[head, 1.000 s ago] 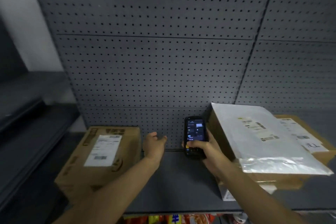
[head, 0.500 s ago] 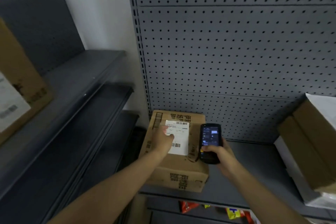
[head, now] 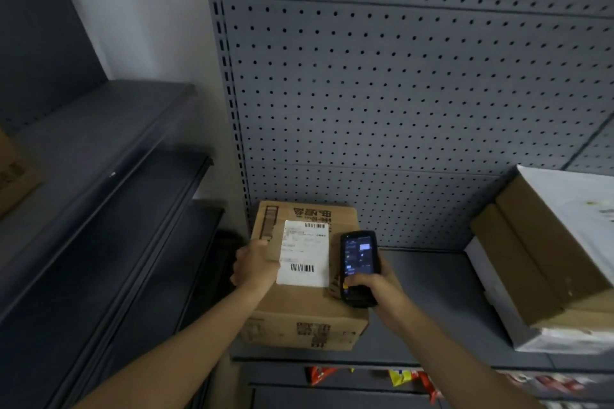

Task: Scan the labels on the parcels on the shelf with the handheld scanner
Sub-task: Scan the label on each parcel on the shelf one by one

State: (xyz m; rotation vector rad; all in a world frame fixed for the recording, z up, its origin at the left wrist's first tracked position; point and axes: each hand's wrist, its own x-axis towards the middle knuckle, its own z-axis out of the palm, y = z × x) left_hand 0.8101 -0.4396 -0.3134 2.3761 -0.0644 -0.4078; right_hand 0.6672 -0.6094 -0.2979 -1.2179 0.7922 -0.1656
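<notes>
Head view is showing the handheld scanner (head: 358, 267) hovering over the right edge of the cardboard parcel (head: 304, 279) at the shelf's (head: 432, 302) left end, the right hand (head: 377, 292) gripping it. The left hand (head: 257, 264) is holding the parcel's left side beside the white shipping label (head: 304, 254). With the scanner sitting right of the barcode, the read is probably risking a miss.

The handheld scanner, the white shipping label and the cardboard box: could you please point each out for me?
handheld scanner (head: 359, 256), head view, on its lit screen.
white shipping label (head: 304, 251), head view, label's middle.
cardboard box (head: 299, 300), head view, bare top below the label.
</notes>
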